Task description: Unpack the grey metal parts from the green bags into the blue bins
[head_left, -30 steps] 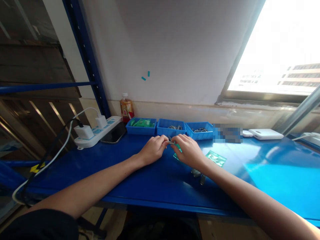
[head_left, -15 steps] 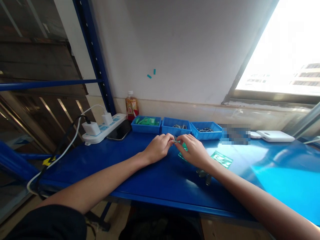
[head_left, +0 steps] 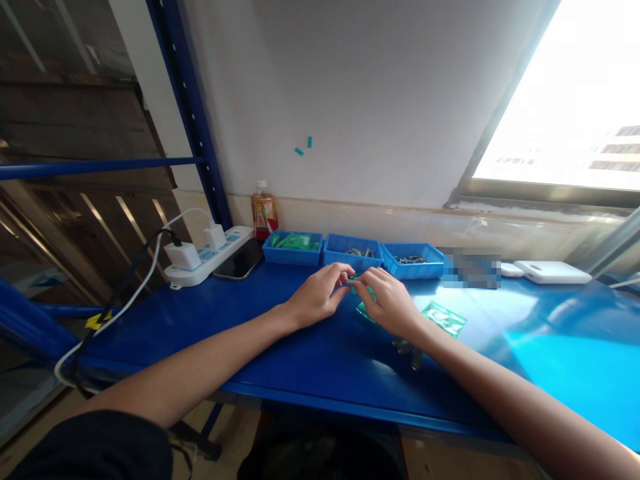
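My left hand (head_left: 316, 295) and my right hand (head_left: 389, 301) meet over the middle of the table. Between their fingertips is a small grey metal piece (head_left: 353, 279), partly covered by the fingers; its exact kind is too small to tell. The fingers of both hands are bent in a pinch around it. Under my right hand lies a green packet (head_left: 367, 312), largely hidden. Another green packet (head_left: 445, 319) rests beyond my right wrist. Several metal cylinders (head_left: 416, 361) lie below that wrist, partly covered by the forearm.
Along the wall stand a blue bin of green packets (head_left: 293, 259) and two blue bins (head_left: 351, 261) (head_left: 414, 270) holding small metal parts. To the left are a power strip (head_left: 213, 257), a phone (head_left: 240, 260) and a drink bottle (head_left: 264, 213). A white box (head_left: 553, 272) sits at the right.
My left finger and thumb have spread slightly around the small metal piece, and more of it shows. My right hand has hardly moved.
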### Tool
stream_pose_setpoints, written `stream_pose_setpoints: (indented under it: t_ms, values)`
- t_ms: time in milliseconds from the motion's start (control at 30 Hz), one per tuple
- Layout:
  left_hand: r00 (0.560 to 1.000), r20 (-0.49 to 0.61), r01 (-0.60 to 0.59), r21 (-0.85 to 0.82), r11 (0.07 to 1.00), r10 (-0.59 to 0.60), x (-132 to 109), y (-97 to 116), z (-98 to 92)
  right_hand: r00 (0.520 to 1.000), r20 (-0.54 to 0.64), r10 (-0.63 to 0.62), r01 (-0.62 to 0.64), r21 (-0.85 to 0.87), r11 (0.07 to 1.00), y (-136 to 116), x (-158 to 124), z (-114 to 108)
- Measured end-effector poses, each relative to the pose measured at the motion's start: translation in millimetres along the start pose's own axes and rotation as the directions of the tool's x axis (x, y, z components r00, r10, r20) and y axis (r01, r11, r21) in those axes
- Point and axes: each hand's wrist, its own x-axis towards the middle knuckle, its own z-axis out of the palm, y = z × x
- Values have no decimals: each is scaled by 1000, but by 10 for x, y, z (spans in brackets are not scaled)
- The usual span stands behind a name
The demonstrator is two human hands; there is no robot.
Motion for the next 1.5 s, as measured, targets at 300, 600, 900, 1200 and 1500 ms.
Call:
stream_pose_setpoints:
  t_ms: [300,600,900,1200,1500]
  values:
    - [1000,-18,26,57,998,-25,22,14,-23,997,-74,-11,16,70,997,26,14,-61]
    - [998,29,61,74,995,-64,7,73,-80,999,-25,-21,23,81,996,-1,22,-88]
    - [994,77,69,133,989,-80,-1,101,-81,1000,6,-15,14,145,989,10,1,-70]
    - [993,93,59,137,989,-72,73,-42,-5,989,-140,-50,41,-66,997,229,236,-24]
    - [960,241,60,317,946,-142,115,-318,83,977,-111,181,-137,318,938,67,192,-377]
